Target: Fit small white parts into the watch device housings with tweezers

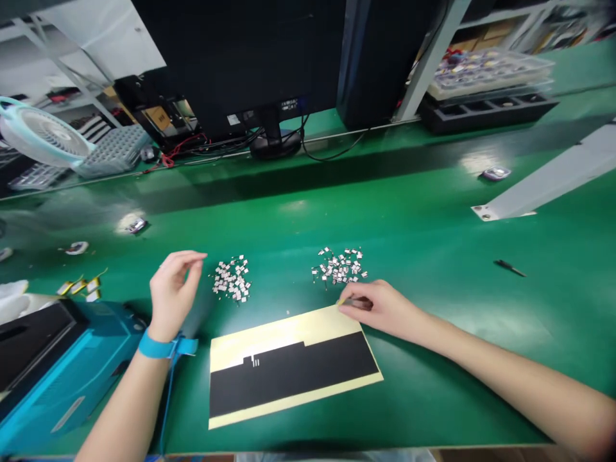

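Note:
On the green mat lies a pale yellow sheet (269,337) with a black strip (298,375) across it and a few small white marks near its middle. Behind it are two heaps of small silver parts: a left heap (231,278) and a right heap (339,265). My left hand (171,292) hovers just left of the left heap, fingers curled, with nothing visible in it; a blue wrist strap is on that wrist. My right hand (380,307) rests at the sheet's far right corner and pinches a thin tool or part whose tip touches the sheet.
A blue machine (58,372) stands at the near left. A black monitor stand (274,138) with cables, a white fan (43,135) and trays (486,86) line the back. A white metal bar (548,179) and a small black tool (510,267) lie at the right.

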`<move>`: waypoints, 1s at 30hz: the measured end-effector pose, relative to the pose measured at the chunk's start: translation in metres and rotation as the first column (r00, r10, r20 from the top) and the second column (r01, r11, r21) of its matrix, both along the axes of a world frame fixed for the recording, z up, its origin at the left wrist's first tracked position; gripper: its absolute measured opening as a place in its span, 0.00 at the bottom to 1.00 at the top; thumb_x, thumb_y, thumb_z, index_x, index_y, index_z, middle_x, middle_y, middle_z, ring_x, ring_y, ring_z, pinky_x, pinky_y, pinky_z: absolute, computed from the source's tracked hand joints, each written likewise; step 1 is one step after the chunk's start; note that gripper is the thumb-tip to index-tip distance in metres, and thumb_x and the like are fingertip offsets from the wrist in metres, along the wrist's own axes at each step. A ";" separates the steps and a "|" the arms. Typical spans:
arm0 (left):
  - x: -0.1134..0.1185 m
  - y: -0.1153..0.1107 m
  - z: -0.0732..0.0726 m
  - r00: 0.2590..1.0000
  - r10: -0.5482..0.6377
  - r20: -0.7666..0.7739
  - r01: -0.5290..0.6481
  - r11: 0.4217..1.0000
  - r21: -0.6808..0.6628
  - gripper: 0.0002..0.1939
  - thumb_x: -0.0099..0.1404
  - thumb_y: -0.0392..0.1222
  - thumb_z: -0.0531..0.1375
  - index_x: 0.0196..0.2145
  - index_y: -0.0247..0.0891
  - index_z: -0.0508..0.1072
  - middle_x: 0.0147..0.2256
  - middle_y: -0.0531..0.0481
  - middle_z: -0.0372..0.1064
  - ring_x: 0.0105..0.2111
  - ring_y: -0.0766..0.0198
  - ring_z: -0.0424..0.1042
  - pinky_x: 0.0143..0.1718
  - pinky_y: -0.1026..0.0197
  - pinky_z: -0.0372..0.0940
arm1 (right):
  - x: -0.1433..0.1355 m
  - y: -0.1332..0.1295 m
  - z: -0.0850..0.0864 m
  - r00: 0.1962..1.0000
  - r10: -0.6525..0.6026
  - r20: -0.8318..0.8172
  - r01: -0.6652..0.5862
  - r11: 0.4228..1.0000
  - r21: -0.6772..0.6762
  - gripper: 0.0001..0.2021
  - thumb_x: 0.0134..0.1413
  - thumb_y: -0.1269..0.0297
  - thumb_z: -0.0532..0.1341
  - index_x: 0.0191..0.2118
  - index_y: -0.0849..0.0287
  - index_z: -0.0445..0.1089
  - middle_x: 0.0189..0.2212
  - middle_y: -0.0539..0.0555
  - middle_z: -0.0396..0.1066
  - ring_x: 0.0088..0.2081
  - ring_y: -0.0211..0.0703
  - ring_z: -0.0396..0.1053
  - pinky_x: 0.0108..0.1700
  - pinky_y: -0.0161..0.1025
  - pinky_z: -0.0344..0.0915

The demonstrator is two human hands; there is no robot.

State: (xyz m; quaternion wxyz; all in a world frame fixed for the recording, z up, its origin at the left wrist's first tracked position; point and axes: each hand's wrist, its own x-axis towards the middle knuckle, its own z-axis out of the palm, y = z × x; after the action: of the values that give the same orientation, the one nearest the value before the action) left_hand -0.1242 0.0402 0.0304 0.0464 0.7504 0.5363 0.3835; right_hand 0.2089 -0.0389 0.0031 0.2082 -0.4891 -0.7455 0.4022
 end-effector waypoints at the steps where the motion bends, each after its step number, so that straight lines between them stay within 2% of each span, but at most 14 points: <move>1: 0.007 -0.004 0.006 0.997 -0.069 -0.026 0.069 0.998 -0.013 0.06 0.58 0.36 0.54 0.31 0.37 0.71 0.32 0.50 0.67 0.34 0.65 0.67 0.38 0.61 0.64 | -0.007 -0.002 -0.001 0.997 0.043 0.056 -0.045 0.999 0.026 0.09 0.53 0.60 0.55 0.29 0.60 0.65 0.15 0.44 0.53 0.18 0.33 0.53 0.24 0.30 0.48; 4: 0.033 -0.016 0.020 0.959 -0.271 -0.085 0.261 0.959 -0.106 0.09 0.59 0.32 0.52 0.29 0.39 0.72 0.32 0.51 0.67 0.34 0.65 0.67 0.37 0.62 0.63 | -0.021 -0.007 -0.006 0.957 0.119 0.266 -0.146 0.986 0.085 0.09 0.51 0.60 0.59 0.27 0.59 0.65 0.19 0.48 0.65 0.21 0.38 0.62 0.23 0.32 0.47; 7: 0.063 -0.028 0.026 0.926 -0.377 -0.019 0.367 0.910 -0.193 0.11 0.60 0.31 0.51 0.31 0.40 0.72 0.33 0.51 0.66 0.35 0.66 0.67 0.36 0.63 0.63 | -0.021 -0.006 -0.010 0.878 0.117 0.464 -0.184 0.977 0.103 0.12 0.51 0.58 0.60 0.25 0.60 0.64 0.22 0.52 0.69 0.23 0.45 0.67 0.22 0.33 0.44; 10: 0.096 -0.036 0.019 0.848 -0.521 0.100 0.527 0.805 -0.273 0.12 0.61 0.30 0.50 0.33 0.40 0.71 0.34 0.50 0.66 0.35 0.67 0.66 0.37 0.64 0.62 | -0.011 -0.002 -0.007 0.805 0.094 0.585 -0.184 0.978 0.096 0.13 0.51 0.56 0.60 0.24 0.59 0.64 0.20 0.51 0.70 0.22 0.47 0.69 0.20 0.33 0.43; 12: 0.116 -0.038 0.008 0.779 -0.606 0.161 0.624 0.722 -0.299 0.13 0.60 0.28 0.49 0.34 0.39 0.71 0.34 0.49 0.65 0.35 0.67 0.66 0.36 0.65 0.62 | -0.008 -0.001 -0.001 0.774 0.083 0.628 -0.185 0.978 0.098 0.11 0.49 0.58 0.62 0.24 0.58 0.64 0.19 0.50 0.70 0.22 0.47 0.69 0.19 0.33 0.43; 13: 0.124 -0.039 0.002 0.761 -0.619 0.191 0.646 0.699 -0.307 0.13 0.60 0.27 0.49 0.34 0.38 0.71 0.34 0.49 0.64 0.35 0.68 0.66 0.35 0.65 0.62 | -0.009 -0.002 0.004 0.763 0.078 0.642 -0.189 0.976 0.106 0.10 0.49 0.59 0.62 0.24 0.58 0.64 0.19 0.50 0.70 0.22 0.47 0.69 0.19 0.33 0.44; 17: 0.144 -0.040 -0.018 0.780 -0.568 0.264 0.626 0.689 -0.365 0.13 0.59 0.26 0.50 0.32 0.37 0.71 0.33 0.50 0.64 0.33 0.68 0.66 0.33 0.66 0.61 | -0.024 -0.014 0.016 0.748 0.118 0.653 -0.280 0.948 0.150 0.07 0.55 0.65 0.57 0.28 0.60 0.65 0.20 0.52 0.70 0.22 0.49 0.69 0.21 0.35 0.47; 20: 0.145 -0.043 -0.018 0.779 -0.588 0.216 0.620 0.674 -0.402 0.13 0.60 0.28 0.49 0.33 0.38 0.72 0.33 0.50 0.64 0.33 0.67 0.65 0.33 0.65 0.62 | -0.037 -0.022 0.012 0.749 0.236 0.619 -0.424 0.889 0.174 0.06 0.54 0.65 0.58 0.31 0.63 0.66 0.22 0.54 0.70 0.24 0.48 0.69 0.22 0.36 0.49; 23: 0.139 -0.046 -0.013 0.792 -0.576 0.204 0.604 0.688 -0.401 0.12 0.60 0.29 0.51 0.32 0.38 0.73 0.32 0.50 0.64 0.32 0.68 0.65 0.33 0.65 0.62 | -0.041 -0.024 0.001 0.750 0.348 0.562 -0.526 0.830 0.188 0.12 0.50 0.56 0.62 0.29 0.62 0.66 0.23 0.52 0.69 0.26 0.45 0.68 0.23 0.36 0.50; 26: 0.135 -0.045 -0.015 0.811 -0.499 0.305 0.585 0.695 -0.417 0.10 0.59 0.29 0.53 0.29 0.38 0.73 0.31 0.50 0.65 0.32 0.67 0.67 0.32 0.66 0.63 | -0.041 -0.020 -0.007 0.784 0.345 0.516 -0.503 0.840 0.202 0.15 0.49 0.52 0.61 0.27 0.61 0.66 0.21 0.49 0.69 0.24 0.42 0.68 0.22 0.35 0.49; 30: 0.139 -0.042 -0.030 0.811 -0.359 0.462 0.571 0.660 -0.488 0.08 0.59 0.31 0.53 0.31 0.35 0.73 0.31 0.48 0.69 0.31 0.67 0.70 0.31 0.67 0.67 | -0.038 -0.011 -0.011 0.828 0.312 0.466 -0.455 0.859 0.235 0.14 0.47 0.54 0.63 0.24 0.61 0.66 0.19 0.48 0.68 0.23 0.40 0.66 0.22 0.35 0.47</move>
State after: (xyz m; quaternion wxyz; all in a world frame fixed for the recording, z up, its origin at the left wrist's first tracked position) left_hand 0.0152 -0.0021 -0.0001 0.4701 0.7333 0.4009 0.2838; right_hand 0.1710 -0.0500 -0.0081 0.0402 -0.3574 -0.9134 0.1907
